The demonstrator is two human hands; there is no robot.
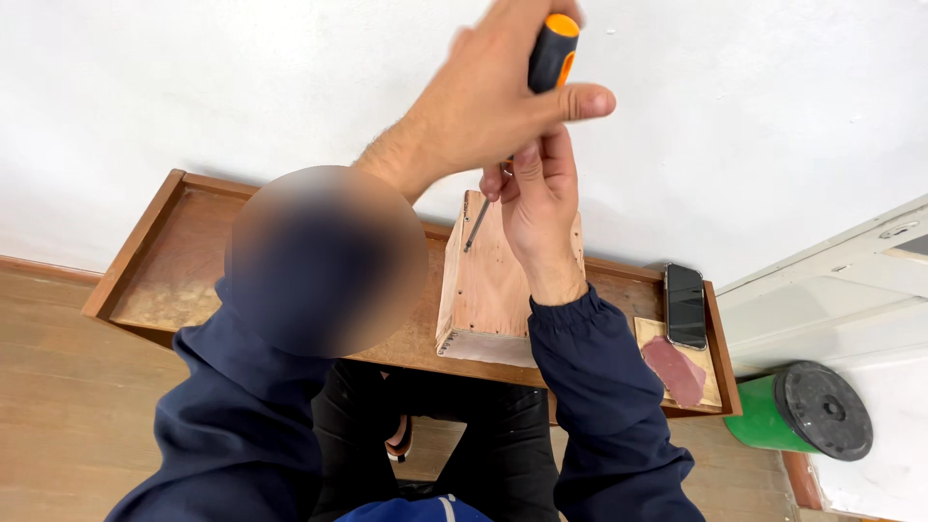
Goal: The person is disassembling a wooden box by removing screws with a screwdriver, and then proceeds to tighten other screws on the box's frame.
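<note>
While left hand (483,101) grips screwdriver (541,72) at upper centre, right hand (536,198) steadies its shaft against wooden box (488,290); keeping shaft square should prevent slipping.

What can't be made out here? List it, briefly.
Head view only.
- Screwdriver tip: too small to tell whether it meets a screw.
- Right hand fingers: hidden behind left hand; grip unclear.
- Wooden box far side: hidden by right hand.

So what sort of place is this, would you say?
Probably a small home or hobby woodworking spot. A hand holds a screwdriver to a plywood box on a wooden tray table, with a sheet of sandpaper nearby, against a plain white wall.
</note>
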